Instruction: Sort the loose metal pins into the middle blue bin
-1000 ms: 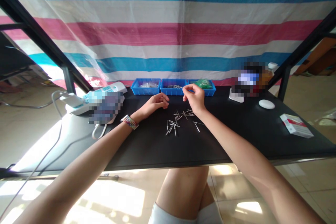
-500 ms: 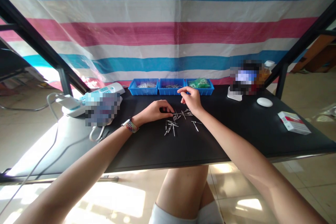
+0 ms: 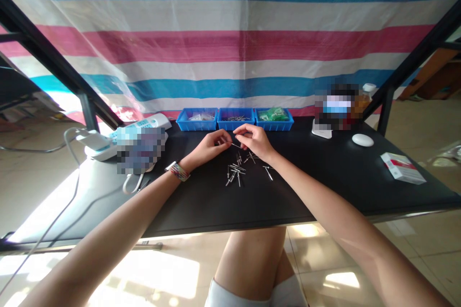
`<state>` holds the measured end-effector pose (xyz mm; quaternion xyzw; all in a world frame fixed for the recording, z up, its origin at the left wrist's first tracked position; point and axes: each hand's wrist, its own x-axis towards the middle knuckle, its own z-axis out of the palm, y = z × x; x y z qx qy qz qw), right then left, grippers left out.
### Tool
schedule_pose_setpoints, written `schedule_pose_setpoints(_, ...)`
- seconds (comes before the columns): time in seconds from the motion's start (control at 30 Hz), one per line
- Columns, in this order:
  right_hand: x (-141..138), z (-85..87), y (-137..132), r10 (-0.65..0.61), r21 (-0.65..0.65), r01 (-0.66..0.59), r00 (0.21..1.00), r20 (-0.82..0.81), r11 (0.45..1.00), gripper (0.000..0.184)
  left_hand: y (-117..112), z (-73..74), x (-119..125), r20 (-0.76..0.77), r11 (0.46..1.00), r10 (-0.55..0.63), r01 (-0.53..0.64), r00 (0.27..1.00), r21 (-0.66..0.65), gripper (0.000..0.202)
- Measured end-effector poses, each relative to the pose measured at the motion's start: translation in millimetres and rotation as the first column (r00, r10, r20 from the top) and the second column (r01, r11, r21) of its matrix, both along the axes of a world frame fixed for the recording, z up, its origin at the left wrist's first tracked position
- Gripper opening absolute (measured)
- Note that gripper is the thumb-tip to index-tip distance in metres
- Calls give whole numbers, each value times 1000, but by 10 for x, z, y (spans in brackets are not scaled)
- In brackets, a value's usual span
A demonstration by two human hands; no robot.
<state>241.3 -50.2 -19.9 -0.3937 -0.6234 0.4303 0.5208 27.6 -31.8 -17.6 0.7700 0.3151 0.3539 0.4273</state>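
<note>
My left hand pinches a thin metal blind rivet between thumb and fingertips, just above the table. The fingers of my right hand are curled at the rivet's other end, so it spans the small gap between both hands. Several more blind rivets lie in a loose pile below the hands. A few others rest beside my right wrist, partly hidden by it.
Behind the hands stand a blue bin with clear bags, a blue bin of rivets and a blue bin with a green bag. A power strip is at left. A white oval object and a small box lie at right.
Both hands have lifted away from the pile and come together. A blind rivet now shows between their fingertips. My right hand has moved left and down towards my left.
</note>
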Motion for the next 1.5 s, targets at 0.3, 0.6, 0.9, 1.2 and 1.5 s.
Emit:
schedule_pose_setpoints(0.3, -44, -2, -27, 89, -32, -90, 995, -49, 995, 22, -43, 109, 37, 232, 977, 88, -38, 969, -211, 27)
schedule_pose_setpoints(0.6, -42, 53, -48, 99, -71, -105, 992, -78, 992, 21, -57, 140, 27, 170, 986, 97, -72, 981, -150, 40)
schedule_pose_setpoints(0.9, -64, 88, -102, 131, -96, -136, 990, -59, 986, 26, -75, 167, 45, 112, 991, 87, -74, 990, -109, 44)
schedule_pose_setpoints(1.2, -80, 38, -80, 122, -85, -131, 988, -95, 988, 17, -99, 181, 57, 110, 992, 72, -60, 991, -111, 44)
schedule_pose_setpoints(1.5, -28, 42, -29, 13, -16, -15, 994, -106, 1000, 15, -70, 145, 18, 122, 970, 110, -79, 986, -230, 38)
